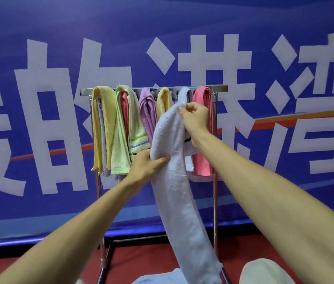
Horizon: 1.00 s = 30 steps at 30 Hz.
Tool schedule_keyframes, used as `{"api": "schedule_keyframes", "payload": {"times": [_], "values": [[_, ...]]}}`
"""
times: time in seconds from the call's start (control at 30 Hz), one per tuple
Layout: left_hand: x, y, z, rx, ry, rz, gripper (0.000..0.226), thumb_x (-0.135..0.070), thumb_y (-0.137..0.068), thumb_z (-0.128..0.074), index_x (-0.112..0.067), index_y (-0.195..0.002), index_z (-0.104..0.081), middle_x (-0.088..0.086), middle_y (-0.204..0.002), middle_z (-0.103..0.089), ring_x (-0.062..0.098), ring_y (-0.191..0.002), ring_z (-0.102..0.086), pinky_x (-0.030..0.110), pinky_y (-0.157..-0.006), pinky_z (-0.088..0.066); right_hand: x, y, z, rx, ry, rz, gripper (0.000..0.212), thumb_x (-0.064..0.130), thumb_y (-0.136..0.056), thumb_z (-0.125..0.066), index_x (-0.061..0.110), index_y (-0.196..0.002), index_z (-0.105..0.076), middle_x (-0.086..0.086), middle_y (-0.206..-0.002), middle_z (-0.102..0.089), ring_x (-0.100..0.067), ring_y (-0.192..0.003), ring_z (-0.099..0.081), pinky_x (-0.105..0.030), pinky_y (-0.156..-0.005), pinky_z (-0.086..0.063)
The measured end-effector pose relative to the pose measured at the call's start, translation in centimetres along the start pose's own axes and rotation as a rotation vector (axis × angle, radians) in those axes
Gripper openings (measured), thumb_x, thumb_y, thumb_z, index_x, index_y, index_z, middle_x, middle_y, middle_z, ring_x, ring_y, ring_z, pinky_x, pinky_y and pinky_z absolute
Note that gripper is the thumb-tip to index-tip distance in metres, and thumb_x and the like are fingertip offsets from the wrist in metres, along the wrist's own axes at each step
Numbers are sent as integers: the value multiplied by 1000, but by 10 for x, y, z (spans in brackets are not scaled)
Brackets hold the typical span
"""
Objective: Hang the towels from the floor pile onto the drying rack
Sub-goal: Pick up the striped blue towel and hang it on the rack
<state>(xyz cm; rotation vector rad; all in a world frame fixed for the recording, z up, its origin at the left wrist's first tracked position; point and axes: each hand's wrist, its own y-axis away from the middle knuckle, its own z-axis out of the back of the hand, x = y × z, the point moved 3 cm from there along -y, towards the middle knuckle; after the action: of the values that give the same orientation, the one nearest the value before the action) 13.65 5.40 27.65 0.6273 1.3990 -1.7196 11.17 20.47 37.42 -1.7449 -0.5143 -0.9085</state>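
A long pale lavender-white towel (179, 193) is draped over the top bar of the metal drying rack (84, 91), its near end trailing down to the floor. My right hand (195, 116) pinches the towel just below the bar. My left hand (148, 167) grips its left edge lower down. On the rack hang a yellow towel (101, 124), a light green towel (122, 140), a purple towel (147, 111), a second yellow towel (164, 101) and a pink towel (203, 160).
A blue banner (38, 99) with large white characters fills the wall right behind the rack. The floor (141, 261) is red. A pale cloth (162, 278) lies at the bottom edge, and a cream-coloured shape (264, 272) sits at the lower right.
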Motion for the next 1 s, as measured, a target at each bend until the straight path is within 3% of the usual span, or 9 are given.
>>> {"api": "schedule_keyframes", "payload": {"times": [0.13, 0.3, 0.43, 0.53, 0.6, 0.67, 0.73, 0.83, 1.0], "values": [[-2, -4, 2, 34, 25, 19, 8, -16, -86, -70, -9, -83, -70, -7, -75, -72, 4, -68, -66, 22, -62, -55, -10, -5, 11, 15, 179, 42, 11, 11, -93, -62, 1, -96, -64, -4, -83, -61, -12, -74, -55, -23, -66, -47], [1, 1, 1, -8, 171, 78, 13, -21, -87, -69, -8, -85, -71, -2, -77, -74, 10, -71, -68, 28, -68, -55, -12, -7, 23, -17, 251, 6, 13, 11, -92, -64, -1, -97, -67, -4, -83, -60, -11, -73, -52, -14, -58, -39], [-7, -3, 8, -95, 226, 74, 8, -20, -89, -67, -15, -85, -71, 0, -80, -75, 14, -76, -69, 32, -73, -56, -24, -6, 30, 0, 236, -134, 13, 8, -88, -66, -1, -78, -67, -9, -69, -52, -18, -63, -48, -20, -57, -43], [-20, -11, 14, -108, 211, 43, 10, -22, -91, -64, -18, -84, -70, -3, -74, -74, 11, -70, -70, 28, -66, -58, -40, -6, 31, 91, 124, -302, 16, 0, -82, -68, -4, -97, -65, -18, -90, -66, -25, -75, -66, -27, -52, -55], [-29, -17, 15, -102, 205, 65, 15, -26, -92, -62, -16, -85, -69, -3, -66, -72, 12, -61, -69, 26, -56, -56, -45, -5, 33, 137, 107, -346, 15, -3, -77, -69, 4, -87, -60, -17, -92, -64, -28, -73, -67, -31, -49, -56], [-38, -23, 13, -95, 184, 74, 25, -31, -93, -59, -10, -84, -69, -3, -57, -68, 10, -50, -64, 21, -45, -49, -49, -3, 38, 208, 250, -339, 18, -3, -77, -64, 8, -64, -58, -14, -65, -62, -25, -56, -63, -36, -53, -58], [-44, -30, 11, -87, 168, 84, 39, -37, -93, -58, -2, -81, -69, 2, -57, -66, 14, -49, -60, 21, -46, -47, -49, 6, 44, 328, 451, -327, 19, 0, -79, -57, 6, -62, -59, -6, -49, -56, -18, -43, -53, -28, -47, -50], [-50, -44, 8, -37, 33, 21, 58, -48, -92, -55, 7, -74, -61, 14, -61, -53, 22, -54, -47, 30, -53, -39, -48, 11, 42, 440, 725, -170, 13, 5, -83, -57, 2, -73, -65, -17, -71, -65, -15, -51, -51, -21, -47, -42], [-66, -52, 6, 210, -201, -98, 65, -52, -94, -46, 3, -63, -59, 14, -59, -51, 22, -53, -46, 31, -53, -40, -42, 21, 13, 525, 57, -266, 34, 26, -101, -49, -5, -98, -62, -9, -86, -61, -18, -76, -59, -18, -59, -50]]}}
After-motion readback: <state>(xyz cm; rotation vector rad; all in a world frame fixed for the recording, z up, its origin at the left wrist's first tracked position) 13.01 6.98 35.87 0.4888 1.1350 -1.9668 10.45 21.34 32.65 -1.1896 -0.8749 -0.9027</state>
